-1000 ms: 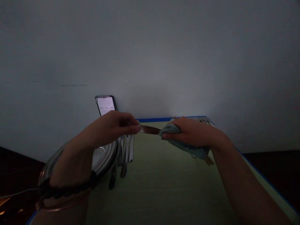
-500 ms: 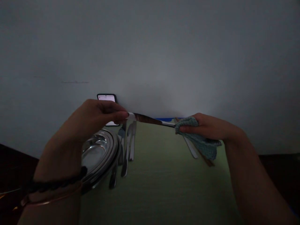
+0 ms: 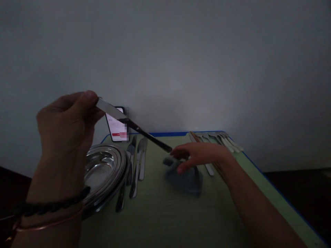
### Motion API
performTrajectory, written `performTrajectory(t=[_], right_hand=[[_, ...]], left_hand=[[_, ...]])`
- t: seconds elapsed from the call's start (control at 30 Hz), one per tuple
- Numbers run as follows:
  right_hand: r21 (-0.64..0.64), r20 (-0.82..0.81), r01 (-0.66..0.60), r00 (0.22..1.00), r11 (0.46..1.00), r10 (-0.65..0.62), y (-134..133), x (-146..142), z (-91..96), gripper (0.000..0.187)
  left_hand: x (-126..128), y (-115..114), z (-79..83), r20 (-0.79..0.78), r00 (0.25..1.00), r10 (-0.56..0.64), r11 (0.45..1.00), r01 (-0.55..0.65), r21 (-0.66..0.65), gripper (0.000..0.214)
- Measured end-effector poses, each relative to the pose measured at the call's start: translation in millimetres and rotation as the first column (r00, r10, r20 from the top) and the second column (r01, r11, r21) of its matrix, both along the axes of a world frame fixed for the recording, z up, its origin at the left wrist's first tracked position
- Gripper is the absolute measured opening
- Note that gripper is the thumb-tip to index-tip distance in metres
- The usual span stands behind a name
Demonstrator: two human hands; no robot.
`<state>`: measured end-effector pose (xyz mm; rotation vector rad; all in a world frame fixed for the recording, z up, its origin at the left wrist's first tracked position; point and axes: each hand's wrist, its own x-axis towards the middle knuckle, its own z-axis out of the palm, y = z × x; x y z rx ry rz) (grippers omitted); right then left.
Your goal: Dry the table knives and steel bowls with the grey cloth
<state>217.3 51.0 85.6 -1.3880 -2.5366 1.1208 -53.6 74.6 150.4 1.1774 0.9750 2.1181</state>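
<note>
My left hand is raised at the left, its fingers pinching a table knife by the blade end. The knife slants down to the right, its dark handle end close to the fingertips of my right hand; whether they touch I cannot tell. That hand has thumb and fingers apart. A blue-grey cloth, blurred by motion, is just below it, free of the fingers as far as I can see.
Stacked metal plates stand at the left, with several knives and other cutlery beside them. A phone leans on the wall behind. Chopsticks, a knife and several forks and spoons lie at the table's right.
My right hand has let go of the cloth and the knife handle and moved left. My left hand has moved up and left with the knife, which tilts more. The view has shifted.
</note>
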Motion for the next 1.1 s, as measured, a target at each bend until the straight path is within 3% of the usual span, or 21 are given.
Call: performTrajectory(t=[0.1,0.17,0.27,0.33,0.4,0.5,0.6,0.63,0.67,0.77,0.8,0.83,0.97,1.1], right_hand=[[0.018,-0.113,0.116,0.987,0.993,-0.114,-2.4,5.8,4.5,0.088],[0.015,-0.259,0.104,0.961,0.994,-0.097,-4.4,6.1,7.9,0.078],[-0.033,-0.515,-0.029,0.857,0.999,0.007,-6.5,-3.1,11.0,0.052],[-0.091,-0.599,-0.069,0.801,0.993,0.001,-7.5,-6.7,13.1,0.045],[-0.121,-0.598,-0.027,0.800,0.992,-0.051,-8.8,-0.5,16.4,0.042],[-0.032,-0.455,0.177,0.874,0.984,-0.171,-10.0,26.0,21.3,0.039],[0.155,-0.231,0.421,0.895,0.893,-0.382,-7.2,52.6,19.8,0.037],[0.212,-0.123,0.461,0.887,0.862,-0.444,-5.2,57.6,17.4,0.036],[0.257,-0.011,0.472,0.874,0.843,-0.486,-3.0,60.0,14.4,0.035],[0.302,0.259,0.395,0.842,0.868,-0.473,4.5,55.0,3.8,0.032],[0.302,0.303,0.369,0.837,0.879,-0.456,6.9,51.1,0.4,0.031],[0.303,0.328,0.357,0.831,0.884,-0.449,9.3,46.9,-2.8,0.031],[0.279,0.390,0.398,0.785,0.874,-0.482,16.5,33.8,-14.3,0.035],[0.183,0.446,0.388,0.786,0.903,-0.428,20.6,28.0,-24.0,0.030]], left_hand=[[13.0,0.4,-4.6,0.001,0.993,-0.121,0.992,0.121,0.016,0.020],[22.5,0.7,-7.8,0.014,0.975,-0.221,0.975,0.221,0.017,0.023],[35.5,-0.5,-12.2,0.087,0.933,-0.349,0.937,0.349,0.019,0.030],[43.1,-1.8,-15.3,0.135,0.910,-0.392,0.919,0.395,0.006,0.031],[50.1,-2.5,-19.8,0.125,0.901,-0.415,0.906,0.422,-0.039,0.025],[60.2,0.0,-31.4,-0.029,0.874,-0.485,0.862,0.472,-0.186,0.010],[68.6,4.6,-48.5,-0.212,0.814,-0.541,0.819,0.454,-0.351,0.032],[71.2,4.7,-54.5,-0.341,0.753,-0.563,0.810,0.421,-0.408,0.040],[74.2,3.5,-60.3,-0.485,0.641,-0.595,0.797,0.388,-0.463,0.046],[86.4,-9.0,-75.9,-0.732,0.111,-0.672,0.699,0.420,-0.578,0.042],[91.7,-14.9,-80.6,-0.757,-0.041,-0.652,0.666,0.447,-0.598,0.041],[97.2,-20.8,-85.1,-0.769,-0.124,-0.627,0.654,0.452,-0.606,0.042],[113.2,-34.0,-98.6,-0.761,-0.276,-0.588,0.655,0.390,-0.647,0.039],[113.3,-29.2,-102.5,-0.749,-0.312,-0.584,0.657,0.361,-0.662,0.028]])
